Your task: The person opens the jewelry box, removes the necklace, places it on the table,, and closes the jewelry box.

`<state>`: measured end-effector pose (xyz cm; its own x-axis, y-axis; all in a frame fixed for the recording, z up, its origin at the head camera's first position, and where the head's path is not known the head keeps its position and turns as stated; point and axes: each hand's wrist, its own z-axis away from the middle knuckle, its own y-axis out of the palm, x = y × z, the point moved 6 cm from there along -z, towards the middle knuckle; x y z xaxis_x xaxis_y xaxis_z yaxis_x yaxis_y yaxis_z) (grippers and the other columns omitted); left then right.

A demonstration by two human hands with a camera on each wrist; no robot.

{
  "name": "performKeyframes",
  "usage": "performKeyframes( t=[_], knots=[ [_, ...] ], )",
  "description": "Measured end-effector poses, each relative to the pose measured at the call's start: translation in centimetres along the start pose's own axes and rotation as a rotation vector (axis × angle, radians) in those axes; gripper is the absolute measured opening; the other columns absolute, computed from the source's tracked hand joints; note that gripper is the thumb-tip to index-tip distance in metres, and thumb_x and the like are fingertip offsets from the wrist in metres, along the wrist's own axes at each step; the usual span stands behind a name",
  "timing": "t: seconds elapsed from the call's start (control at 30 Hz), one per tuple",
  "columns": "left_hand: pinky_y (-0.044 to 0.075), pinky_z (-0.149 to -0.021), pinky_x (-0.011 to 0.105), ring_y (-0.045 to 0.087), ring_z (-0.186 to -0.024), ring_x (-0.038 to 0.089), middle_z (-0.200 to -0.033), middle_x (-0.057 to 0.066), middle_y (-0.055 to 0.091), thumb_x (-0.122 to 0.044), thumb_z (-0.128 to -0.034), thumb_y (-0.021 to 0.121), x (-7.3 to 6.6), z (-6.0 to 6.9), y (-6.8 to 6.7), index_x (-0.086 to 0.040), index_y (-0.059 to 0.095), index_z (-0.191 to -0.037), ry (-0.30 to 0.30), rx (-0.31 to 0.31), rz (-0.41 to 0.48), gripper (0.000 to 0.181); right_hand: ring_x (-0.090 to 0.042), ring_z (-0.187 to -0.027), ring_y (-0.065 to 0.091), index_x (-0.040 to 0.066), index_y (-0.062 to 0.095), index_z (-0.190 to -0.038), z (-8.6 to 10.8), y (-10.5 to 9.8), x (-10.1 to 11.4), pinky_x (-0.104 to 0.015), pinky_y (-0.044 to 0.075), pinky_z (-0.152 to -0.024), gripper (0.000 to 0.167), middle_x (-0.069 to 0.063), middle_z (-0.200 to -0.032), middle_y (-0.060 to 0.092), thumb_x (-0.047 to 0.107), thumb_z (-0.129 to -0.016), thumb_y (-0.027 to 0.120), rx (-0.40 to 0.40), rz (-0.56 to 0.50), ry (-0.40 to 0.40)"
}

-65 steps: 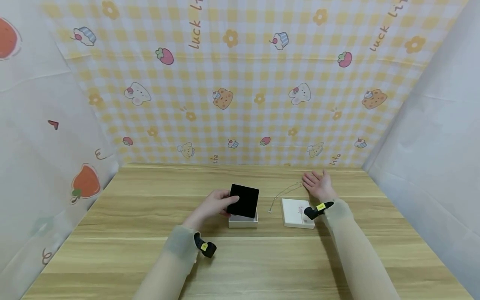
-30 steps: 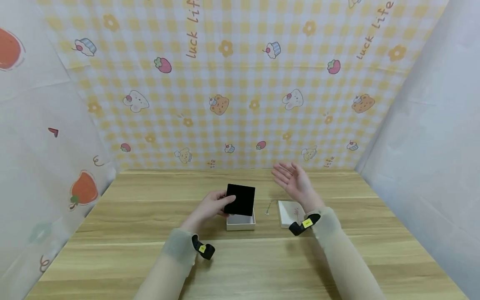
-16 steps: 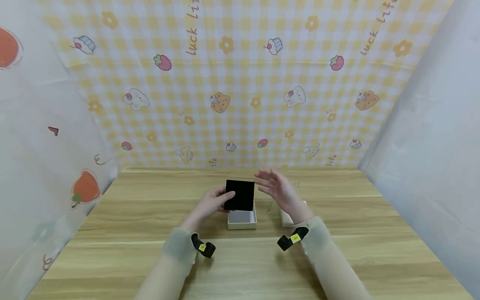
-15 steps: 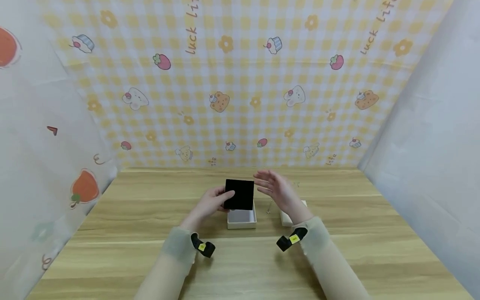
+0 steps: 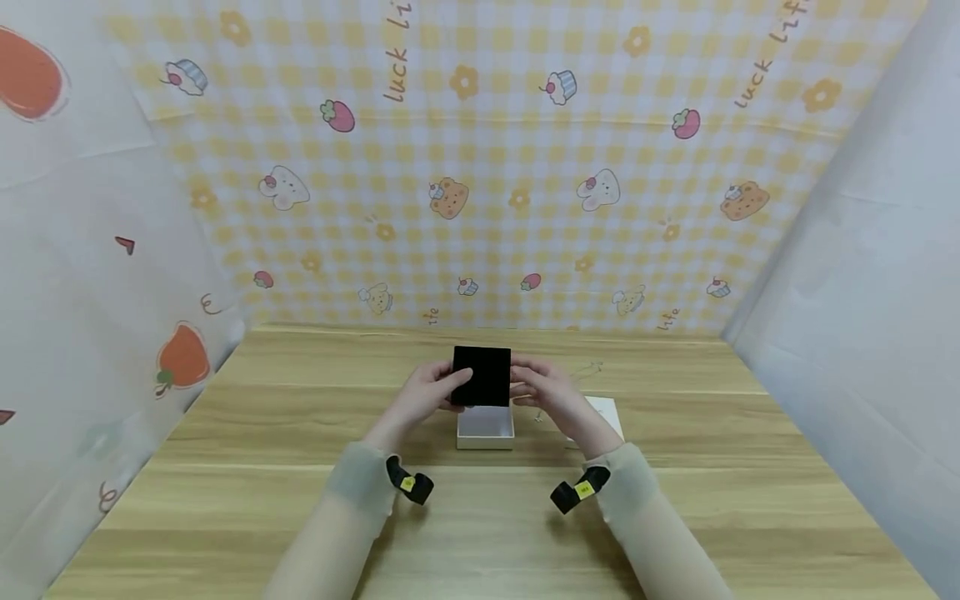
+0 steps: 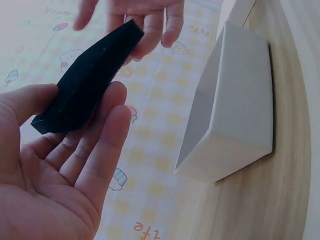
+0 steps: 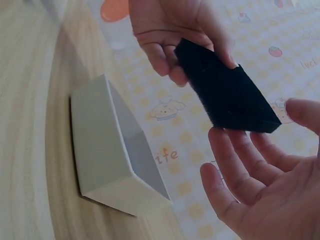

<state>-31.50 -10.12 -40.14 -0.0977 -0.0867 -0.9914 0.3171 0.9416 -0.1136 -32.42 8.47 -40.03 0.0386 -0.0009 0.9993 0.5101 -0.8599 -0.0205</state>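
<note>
My left hand (image 5: 422, 398) pinches a square black foam pad (image 5: 491, 377), thumb on its face and fingers beneath. The pad is held up over the back part of a white box base (image 5: 485, 443), whose inside shows bare at the front. At the pad's other edge is my right hand (image 5: 557, 398). In the right wrist view its fingertips meet or nearly meet the lower edge of the pad (image 7: 227, 90), and the thumb stands apart from it. Partly hidden behind my right hand lies a thin chain necklace (image 5: 596, 365) with a small pendant.
A white box lid (image 5: 606, 410) lies right of the base, partly covered by my right forearm. The wooden table (image 5: 480, 533) ends at a yellow checked cloth (image 5: 495, 250) behind, with pale cloth walls at both sides.
My right hand has come left from beside the necklace, passing above the lid, to the pad's right edge. My left hand has raised the pad slightly away from the box and levelled it.
</note>
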Motion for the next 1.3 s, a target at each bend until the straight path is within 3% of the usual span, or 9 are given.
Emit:
performKeyframes(
  t=[0.13, 0.23, 0.4, 0.63, 0.77, 0.97, 1.2, 1.3],
  knots=[
    [0.058, -0.071, 0.037, 0.067, -0.079, 0.024, -0.099, 0.019, 0.067, -0.023, -0.0998, 0.056, 0.6, -0.2, 0.1, 0.011, 0.057, -0.118, 0.005, 0.014, -0.007, 0.038, -0.015, -0.085, 0.064, -0.004, 0.047, -0.137, -0.1, 0.1, -0.8, -0.053, 0.047, -0.092, 0.044, -0.001, -0.103, 0.067, 0.019, -0.1, 0.053, -0.066, 0.062, 0.029],
    [0.058, -0.069, 0.036, 0.067, -0.078, 0.023, -0.1, 0.02, 0.067, -0.022, -0.0999, 0.055, 1.1, 0.0, 0.1, 0.011, 0.057, -0.117, -0.002, 0.007, -0.004, 0.037, -0.013, -0.082, 0.064, -0.005, 0.051, -0.133, -0.3, 0.4, -1.4, -0.047, 0.052, -0.086, 0.042, -0.001, -0.101, 0.067, 0.018, -0.098, 0.057, -0.089, 0.093, 0.051],
    [0.058, -0.068, 0.036, 0.067, -0.075, 0.023, -0.096, 0.017, 0.068, -0.022, -0.0996, 0.056, 1.8, 0.3, 0.1, 0.011, 0.059, -0.114, -0.007, 0.003, -0.007, 0.035, -0.013, -0.081, 0.064, -0.005, 0.055, -0.129, -0.7, 0.4, -2.2, -0.032, 0.053, -0.077, 0.039, -0.003, -0.101, 0.067, 0.018, -0.097, 0.058, -0.084, 0.109, 0.054],
    [0.058, -0.069, 0.038, 0.066, -0.072, 0.021, -0.1, 0.017, 0.066, -0.022, -0.0986, 0.057, 2.3, 0.5, -0.6, 0.01, 0.055, -0.12, -0.032, -0.046, -0.014, 0.038, -0.014, -0.08, 0.062, -0.004, 0.058, -0.123, -0.3, 0.1, -2.6, -0.033, 0.052, -0.077, 0.035, 0.0, -0.097, 0.066, 0.019, -0.098, 0.057, -0.077, 0.117, 0.054],
    [0.057, -0.072, 0.042, 0.067, -0.076, 0.022, -0.109, 0.019, 0.065, -0.021, -0.0995, 0.055, 2.1, 0.6, -1.1, 0.007, 0.051, -0.13, -0.034, -0.046, 0.003, 0.042, -0.013, -0.079, 0.062, -0.005, 0.058, -0.122, -0.1, -0.3, -2.6, -0.035, 0.052, -0.078, 0.033, 0.001, -0.095, 0.066, 0.018, -0.098, 0.056, -0.071, 0.108, 0.053],
    [0.057, -0.071, 0.043, 0.068, -0.077, 0.023, -0.102, 0.015, 0.068, -0.016, -0.0999, 0.054, 1.1, 0.5, -1.4, -0.001, 0.046, -0.138, -0.023, -0.024, 0.016, 0.042, -0.013, -0.078, 0.061, -0.005, 0.058, -0.121, -0.1, -0.8, -2.5, -0.044, 0.05, -0.083, 0.032, 0.001, -0.093, 0.066, 0.018, -0.098, 0.056, -0.098, 0.109, 0.057],
    [0.057, -0.066, 0.036, 0.068, -0.077, 0.027, -0.1, 0.015, 0.068, -0.015, -0.0979, 0.058, 0.6, 0.0, -1.2, 0.001, 0.044, -0.139, -0.005, -0.023, -0.013, 0.046, -0.009, -0.073, 0.062, -0.008, 0.046, -0.134, -0.1, -1.2, -2.1, -0.034, 0.051, -0.076, 0.043, 0.003, -0.09, 0.069, 0.013, -0.097, 0.056, -0.14, 0.096, 0.04],
    [0.057, -0.065, 0.036, 0.068, -0.075, 0.026, -0.098, 0.013, 0.069, -0.015, -0.0971, 0.06, 0.7, -0.2, -1.1, 0.0, 0.046, -0.137, -0.011, -0.041, -0.014, 0.045, -0.009, -0.072, 0.063, -0.005, 0.045, -0.129, 0.0, -1.4, -1.9, -0.036, 0.05, -0.078, 0.039, 0.003, -0.086, 0.069, 0.012, -0.096, 0.058, -0.178, 0.077, 0.048]
  ],
)
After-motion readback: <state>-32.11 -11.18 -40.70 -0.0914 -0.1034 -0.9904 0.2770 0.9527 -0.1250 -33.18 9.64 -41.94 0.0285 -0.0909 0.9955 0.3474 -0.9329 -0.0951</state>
